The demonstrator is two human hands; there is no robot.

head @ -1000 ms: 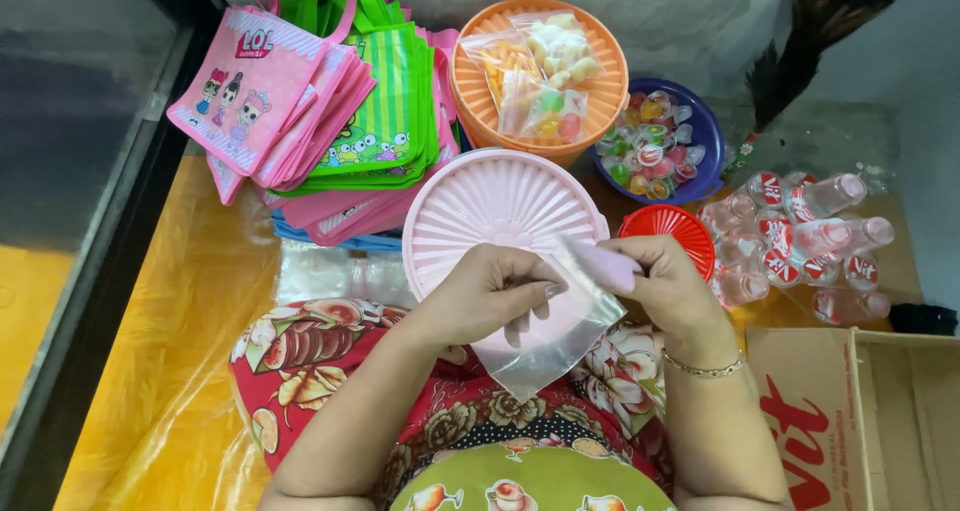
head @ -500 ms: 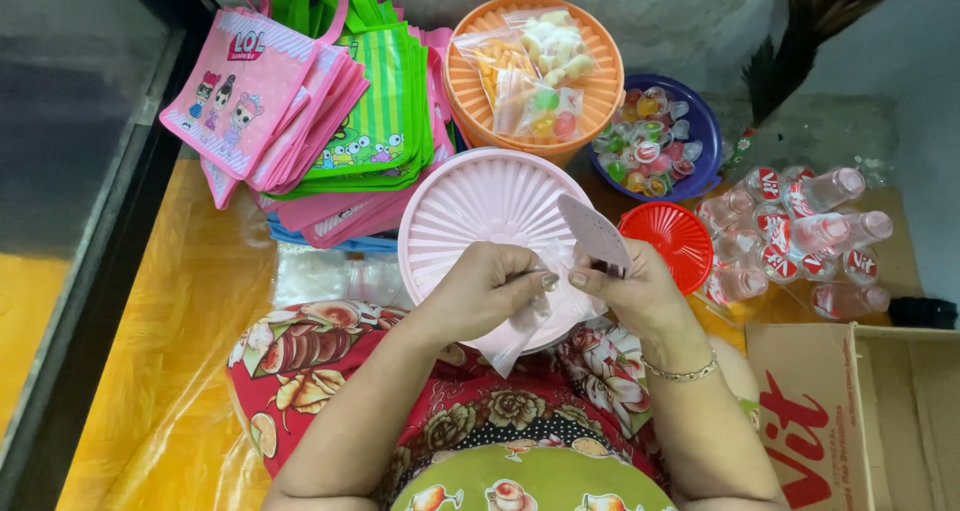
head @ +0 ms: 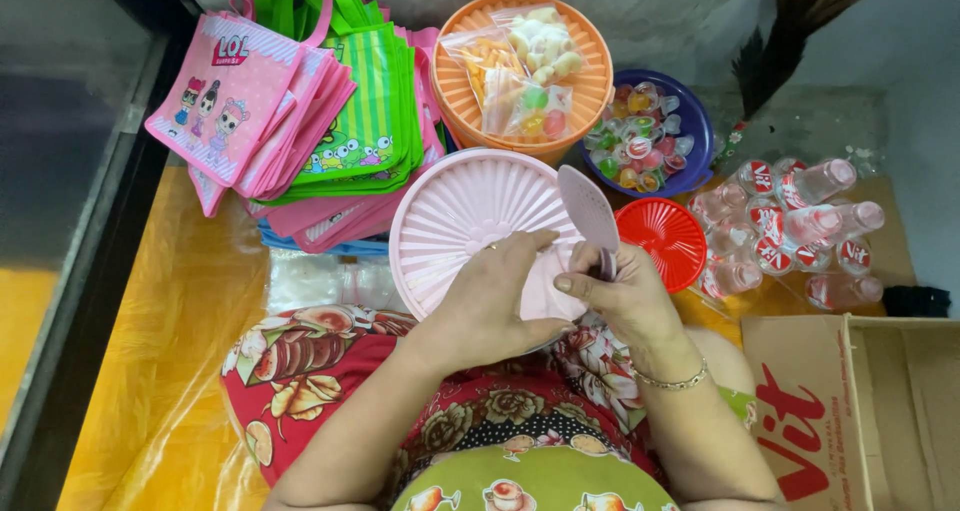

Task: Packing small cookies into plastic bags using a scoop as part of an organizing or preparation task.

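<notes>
- Left hand (head: 490, 301) pinches a small clear bag (head: 545, 289) over the near edge of the pink ribbed lid (head: 450, 221).
- Right hand (head: 620, 296) grips the pink scoop (head: 588, 206); keep the bag mouth wide, I'd say.

Premises appear to be a small home-based packing spot for party favours, worked at floor level. Evidence: a stack of pink and green cartoon-printed tote bags (head: 300, 121), an orange ribbed plastic tub (head: 590, 81) holding clear packets of snacks (head: 520, 71), a blue bowl of wrapped jelly cups (head: 645, 136), and a shrink-wrapped pack of small clear bottles (head: 790, 231). A yellow plastic sheet (head: 150, 371) covers the floor (an open cardboard carton (head: 850, 411) stands alongside).
</notes>
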